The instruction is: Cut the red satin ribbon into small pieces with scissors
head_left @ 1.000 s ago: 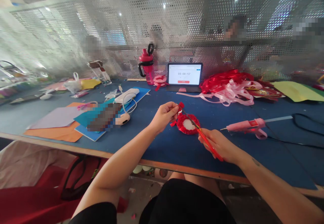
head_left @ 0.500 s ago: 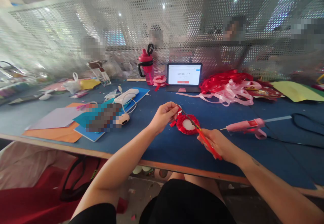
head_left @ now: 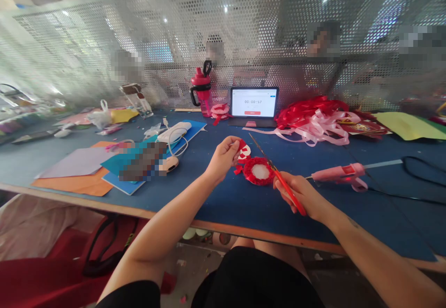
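Note:
My left hand (head_left: pixel 226 155) pinches a small white disc with red ribbon pieces (head_left: pixel 245 152), held above the table. In my right hand (head_left: pixel 296 189) are scissors with red handles (head_left: pixel 290 191); their dark blades point up and to the left, a little apart from the disc. A round red ruffled rosette with a white centre (head_left: pixel 259 171) lies on the blue table between my hands. Short red ribbon ends (head_left: pixel 238 170) stick out at its left side. My fingers cover part of the disc and the scissor handles.
A pink glue gun (head_left: pixel 339 173) with a black cord lies at the right. Red and pink ribbons (head_left: pixel 320 120) are heaped behind it. A tablet (head_left: pixel 254 102), a pink bottle (head_left: pixel 201 92) and a pink rosette (head_left: pixel 219 110) stand at the back. Paper sheets (head_left: pixel 73 161) lie left.
The scissors have moved away from the piece in my left hand, their blades now clear of it. My left hand has turned, so more of the disc shows.

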`<state>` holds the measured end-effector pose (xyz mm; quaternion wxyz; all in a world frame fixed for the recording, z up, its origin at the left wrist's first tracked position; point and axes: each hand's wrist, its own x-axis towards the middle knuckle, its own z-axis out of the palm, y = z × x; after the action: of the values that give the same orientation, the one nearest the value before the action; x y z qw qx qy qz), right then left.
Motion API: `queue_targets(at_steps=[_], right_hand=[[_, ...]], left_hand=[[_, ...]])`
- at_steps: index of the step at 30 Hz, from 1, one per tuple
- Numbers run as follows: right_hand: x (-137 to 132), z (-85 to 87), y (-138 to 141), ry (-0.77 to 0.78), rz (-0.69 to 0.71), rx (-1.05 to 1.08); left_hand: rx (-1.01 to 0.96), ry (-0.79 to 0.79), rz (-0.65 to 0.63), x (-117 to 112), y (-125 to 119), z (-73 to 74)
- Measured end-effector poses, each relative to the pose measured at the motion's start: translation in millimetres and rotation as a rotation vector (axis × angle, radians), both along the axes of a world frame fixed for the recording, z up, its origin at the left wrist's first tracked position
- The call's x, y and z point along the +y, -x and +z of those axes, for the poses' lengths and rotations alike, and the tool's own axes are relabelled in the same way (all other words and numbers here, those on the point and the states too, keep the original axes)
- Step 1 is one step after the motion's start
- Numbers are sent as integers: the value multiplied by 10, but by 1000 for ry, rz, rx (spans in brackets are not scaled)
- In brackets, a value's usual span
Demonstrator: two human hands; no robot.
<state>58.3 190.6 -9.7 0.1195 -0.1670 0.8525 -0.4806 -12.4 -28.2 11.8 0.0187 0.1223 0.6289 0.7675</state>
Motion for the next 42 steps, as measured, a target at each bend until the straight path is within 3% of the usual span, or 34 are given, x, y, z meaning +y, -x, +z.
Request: queue_targets(at_steps=[7,14,24,32,42], right_hand=[[1,1,0,-26,7,9],[13,23,-26,-53,42,52],[-22,107,-68,-237,56,77],[-15,99,-64,-197,77,89],[-32,96,-71,-172,81,40]], left_hand=[[-47,-109,6,-6,36,-17],[39,-10,0,-26,21,12],[3,-57,-40,-21,-14,41],[13,-81,10,-32,-4,31],[3,32,-87,-2,-59,57]])
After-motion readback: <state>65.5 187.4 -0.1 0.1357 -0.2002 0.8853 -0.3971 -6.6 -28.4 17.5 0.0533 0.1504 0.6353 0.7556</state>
